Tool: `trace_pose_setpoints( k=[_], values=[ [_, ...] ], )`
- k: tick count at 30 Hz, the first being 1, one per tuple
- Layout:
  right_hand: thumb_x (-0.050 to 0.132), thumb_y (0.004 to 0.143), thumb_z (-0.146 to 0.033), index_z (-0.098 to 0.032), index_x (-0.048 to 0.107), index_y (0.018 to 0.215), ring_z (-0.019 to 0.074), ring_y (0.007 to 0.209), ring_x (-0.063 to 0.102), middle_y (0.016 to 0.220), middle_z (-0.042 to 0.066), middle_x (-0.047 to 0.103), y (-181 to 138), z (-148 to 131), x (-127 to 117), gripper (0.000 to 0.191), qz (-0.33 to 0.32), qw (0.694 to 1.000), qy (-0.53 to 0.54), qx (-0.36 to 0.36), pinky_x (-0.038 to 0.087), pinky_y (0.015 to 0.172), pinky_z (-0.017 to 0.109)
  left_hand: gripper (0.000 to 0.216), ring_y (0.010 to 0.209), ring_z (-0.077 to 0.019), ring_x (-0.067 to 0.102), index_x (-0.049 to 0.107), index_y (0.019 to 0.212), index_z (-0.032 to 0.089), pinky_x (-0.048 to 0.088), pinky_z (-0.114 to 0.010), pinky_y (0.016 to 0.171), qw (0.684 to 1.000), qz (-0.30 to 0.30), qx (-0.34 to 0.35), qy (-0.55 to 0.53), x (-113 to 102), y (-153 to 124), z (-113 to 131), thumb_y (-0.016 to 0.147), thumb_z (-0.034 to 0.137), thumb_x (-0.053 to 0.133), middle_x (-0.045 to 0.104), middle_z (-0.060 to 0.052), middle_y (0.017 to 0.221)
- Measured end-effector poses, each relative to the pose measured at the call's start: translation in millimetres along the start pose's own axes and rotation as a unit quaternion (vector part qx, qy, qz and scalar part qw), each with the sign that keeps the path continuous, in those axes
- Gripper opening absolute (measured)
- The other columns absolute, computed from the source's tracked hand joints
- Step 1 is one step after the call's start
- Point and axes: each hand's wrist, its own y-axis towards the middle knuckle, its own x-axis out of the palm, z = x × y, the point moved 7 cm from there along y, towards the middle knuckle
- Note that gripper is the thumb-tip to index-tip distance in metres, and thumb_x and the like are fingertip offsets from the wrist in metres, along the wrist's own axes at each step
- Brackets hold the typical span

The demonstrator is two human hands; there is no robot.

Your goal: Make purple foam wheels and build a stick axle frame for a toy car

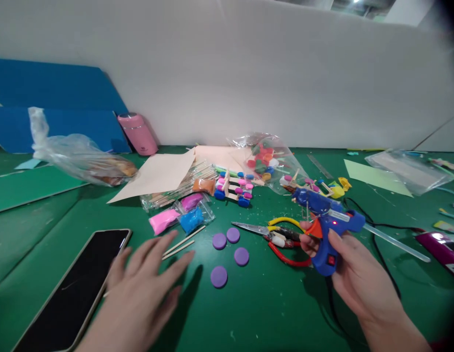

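Note:
My right hand [353, 274] is closed around the handle of a blue hot glue gun [324, 220] with an orange trigger, a lit red lamp and a clear glue stick poking out behind. My left hand [142, 288] hovers flat with fingers spread over the green table [263, 313], beside a black phone [71, 288]. Its fingertips are near two thin wooden sticks [183, 243]. Several purple discs [229, 254] lie between my hands. Scissors [254, 229] and red-handled pliers [289, 244] lie just left of the gun.
Small bags of pink, blue and orange clay [183, 215], a stick-and-cap model [234, 188], a clear bag of coloured caps [265, 156], beige paper [157, 173], a pink bottle [137, 133], a crumpled plastic bag [76, 156]. A black cord [377, 244] runs right. White wall behind.

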Motion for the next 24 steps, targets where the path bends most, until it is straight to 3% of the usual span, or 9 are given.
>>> trace_pose_setpoints(
  k=[2, 5, 10, 13, 15, 17, 20, 22, 24],
  values=[
    [0.062, 0.075, -0.028, -0.020, 0.064, 0.096, 0.0222, 0.084, 0.062, 0.099, 0.006, 0.066, -5, 4, 3, 0.022, -0.013, 0.999, -0.032, 0.009, 0.053, 0.069, 0.031, 0.036, 0.108, -0.0353, 0.043, 0.056, 0.108, 0.030, 0.028, -0.054, 0.086, 0.997, -0.051, 0.053, 0.029, -12, 48, 71, 0.072, 0.027, 0.055, 0.054, -0.009, 0.118],
    [0.062, 0.076, -0.030, -0.019, 0.063, 0.094, 0.0216, 0.082, 0.062, 0.094, 0.007, 0.068, -12, 11, 7, 0.022, -0.037, 0.995, -0.088, 0.019, 0.051, 0.069, 0.029, 0.029, 0.097, -0.0301, 0.047, 0.059, 0.101, 0.027, 0.031, -0.049, 0.083, 0.990, -0.132, 0.052, 0.023, -4, 71, 116, 0.072, 0.031, 0.054, 0.060, -0.008, 0.098],
    [0.058, 0.078, -0.036, -0.019, 0.062, 0.092, 0.0192, 0.080, 0.060, 0.081, 0.006, 0.069, -18, 23, 9, 0.023, -0.069, 0.979, -0.189, 0.025, 0.045, 0.073, 0.027, 0.021, 0.087, -0.0272, 0.048, 0.062, 0.089, 0.022, 0.033, -0.045, 0.076, 0.984, -0.174, 0.047, 0.008, 16, 63, 109, 0.076, 0.030, 0.048, 0.059, -0.008, 0.085],
    [0.055, 0.080, -0.038, -0.019, 0.061, 0.091, 0.0177, 0.076, 0.059, 0.080, 0.005, 0.068, -20, 28, 12, 0.022, -0.093, 0.969, -0.229, 0.026, 0.044, 0.068, 0.025, 0.018, 0.083, -0.0261, 0.049, 0.062, 0.085, 0.021, 0.035, -0.043, 0.074, 0.988, -0.137, 0.022, -0.067, 13, 69, 101, 0.075, 0.029, 0.050, 0.059, -0.007, 0.081],
    [0.053, 0.081, -0.039, -0.020, 0.061, 0.086, 0.0168, 0.073, 0.058, 0.077, 0.004, 0.067, -22, 26, 14, 0.021, -0.096, 0.966, -0.239, 0.017, 0.043, 0.065, 0.024, 0.019, 0.081, -0.0243, 0.050, 0.061, 0.087, 0.020, 0.037, -0.040, 0.073, 0.977, -0.094, -0.041, -0.185, 8, 76, 92, 0.074, 0.031, 0.053, 0.059, -0.006, 0.082],
    [0.052, 0.081, -0.040, -0.020, 0.062, 0.078, 0.0158, 0.069, 0.055, 0.072, 0.003, 0.065, -24, 21, 17, 0.023, -0.098, 0.964, -0.248, 0.000, 0.042, 0.063, 0.023, 0.022, 0.078, -0.0208, 0.051, 0.059, 0.092, 0.020, 0.039, -0.035, 0.071, 0.924, -0.061, -0.134, -0.352, 7, 82, 81, 0.075, 0.033, 0.054, 0.059, -0.005, 0.084],
    [0.048, 0.082, -0.042, -0.019, 0.060, 0.066, 0.0145, 0.060, 0.051, 0.062, 0.002, 0.059, -26, 16, 21, 0.031, -0.115, 0.953, -0.279, -0.019, 0.041, 0.059, 0.023, 0.018, 0.069, -0.0137, 0.050, 0.060, 0.089, 0.020, 0.039, -0.026, 0.064, 0.762, -0.054, -0.231, -0.602, 16, 88, 79, 0.078, 0.033, 0.054, 0.057, 0.000, 0.075],
    [0.046, 0.083, -0.043, -0.019, 0.058, 0.061, 0.0146, 0.058, 0.050, 0.059, 0.002, 0.055, -28, 15, 22, 0.035, -0.125, 0.942, -0.311, -0.032, 0.040, 0.055, 0.024, 0.015, 0.063, -0.0102, 0.048, 0.060, 0.082, 0.018, 0.038, -0.023, 0.061, 0.653, -0.061, -0.238, -0.716, 21, 95, 88, 0.079, 0.030, 0.053, 0.054, 0.001, 0.068],
    [0.043, 0.084, -0.044, -0.018, 0.055, 0.058, 0.0156, 0.059, 0.050, 0.060, 0.003, 0.054, -30, 14, 21, 0.039, -0.134, 0.929, -0.341, -0.046, 0.039, 0.054, 0.025, 0.015, 0.061, -0.0088, 0.046, 0.060, 0.077, 0.015, 0.038, -0.022, 0.060, 0.579, -0.077, -0.224, -0.780, 23, 103, 98, 0.080, 0.028, 0.052, 0.052, 0.001, 0.066]
  ],
)
